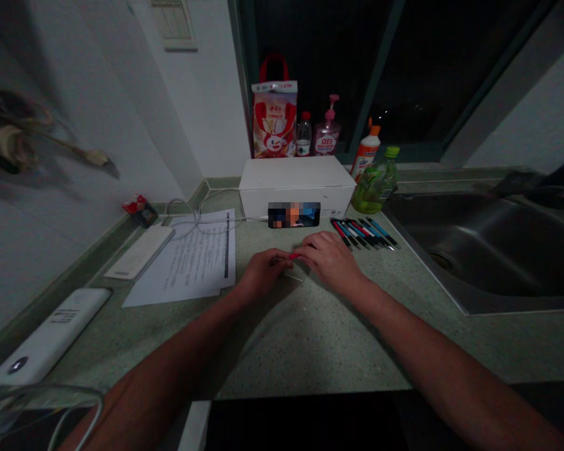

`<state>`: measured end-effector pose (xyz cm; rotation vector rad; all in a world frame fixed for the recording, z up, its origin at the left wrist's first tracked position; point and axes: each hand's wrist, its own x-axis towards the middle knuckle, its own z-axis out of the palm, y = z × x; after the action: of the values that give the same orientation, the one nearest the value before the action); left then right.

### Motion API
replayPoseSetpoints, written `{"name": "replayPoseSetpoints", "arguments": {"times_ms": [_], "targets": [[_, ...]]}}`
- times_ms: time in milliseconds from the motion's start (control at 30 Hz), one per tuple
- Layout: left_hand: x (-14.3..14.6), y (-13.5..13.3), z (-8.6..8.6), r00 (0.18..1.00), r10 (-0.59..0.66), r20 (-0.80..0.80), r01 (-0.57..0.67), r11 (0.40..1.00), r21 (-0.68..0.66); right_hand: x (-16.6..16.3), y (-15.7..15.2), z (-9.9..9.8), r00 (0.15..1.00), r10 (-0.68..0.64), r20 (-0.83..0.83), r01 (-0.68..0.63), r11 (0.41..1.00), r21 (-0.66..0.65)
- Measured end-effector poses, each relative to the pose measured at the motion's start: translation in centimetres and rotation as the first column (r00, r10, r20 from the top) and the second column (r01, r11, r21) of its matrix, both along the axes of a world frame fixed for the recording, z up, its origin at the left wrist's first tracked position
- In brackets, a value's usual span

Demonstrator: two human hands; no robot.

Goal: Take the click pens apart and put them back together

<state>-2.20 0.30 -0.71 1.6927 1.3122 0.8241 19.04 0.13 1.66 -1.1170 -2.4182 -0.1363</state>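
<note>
My left hand (266,272) is closed, its thumb and fingers pinching what looks like a pen with a dark end. Between the two hands shows the pen's red part (294,255). My right hand (331,260) has its fingertips closed on the other side of that red part; its fingers hide the rest. Just below the hands, a thin pale stick like a pen refill (294,277) points out from under my left fingers; whether it is held or lies on the counter I cannot tell. A row of several pens (364,233), red, black and blue, lies beyond my right hand.
A phone (294,216) leans on a white box (296,175), with a cable running left. Printed sheets (192,263) and a white flat device (140,252) lie on the left, near a long white device (51,335). A green bottle (376,183) stands by the metal sink (460,300).
</note>
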Motion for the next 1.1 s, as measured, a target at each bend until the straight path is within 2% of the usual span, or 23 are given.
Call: {"name": "replayPoseSetpoints", "arguments": {"times_ms": [67,133,233,333,433,567,767,933,1100], "targets": [[-0.2,0.1,0.1,0.995,0.03,-0.091,-0.026,0.999,0.043,0.3,0.3,-0.4,0.998,-0.063,-0.029,0.061,0.996,-0.062],[-0.3,0.3,0.0,0.979,0.034,-0.201,-0.005,0.99,0.141,0.4,0.7,-1.0,0.993,-0.11,-0.052,0.101,0.984,-0.144],[-0.4,0.6,-0.4,0.942,0.002,-0.336,0.101,0.951,0.291,0.3,1.2,-1.8,0.989,-0.143,-0.046,0.128,0.961,-0.246],[-0.2,1.0,-1.0,0.909,-0.055,-0.414,0.217,0.91,0.354,0.0,1.5,-2.3,0.989,-0.147,-0.016,0.135,0.942,-0.306],[-0.1,1.3,-1.5,0.879,-0.093,-0.468,0.287,0.886,0.363,0.2,1.5,-2.2,0.988,-0.153,0.005,0.146,0.933,-0.328],[0.0,1.2,-1.6,0.874,-0.1,-0.476,0.29,0.892,0.346,0.8,1.2,-1.7,0.984,-0.176,0.04,0.179,0.919,-0.35],[-1.0,1.1,-0.3,0.869,-0.064,-0.491,0.269,0.894,0.358,0.2,1.4,-2.0,0.989,-0.138,0.056,0.149,0.922,-0.359],[-2.9,1.1,1.1,0.8,-0.022,-0.599,0.311,0.87,0.383,-0.4,1.6,-2.7,0.996,-0.09,-0.001,0.085,0.946,-0.312],[-3.4,0.9,1.5,0.709,-0.044,-0.704,0.379,0.866,0.327,0.3,1.3,-2.2,0.988,-0.105,-0.112,0.072,0.961,-0.266]]}}
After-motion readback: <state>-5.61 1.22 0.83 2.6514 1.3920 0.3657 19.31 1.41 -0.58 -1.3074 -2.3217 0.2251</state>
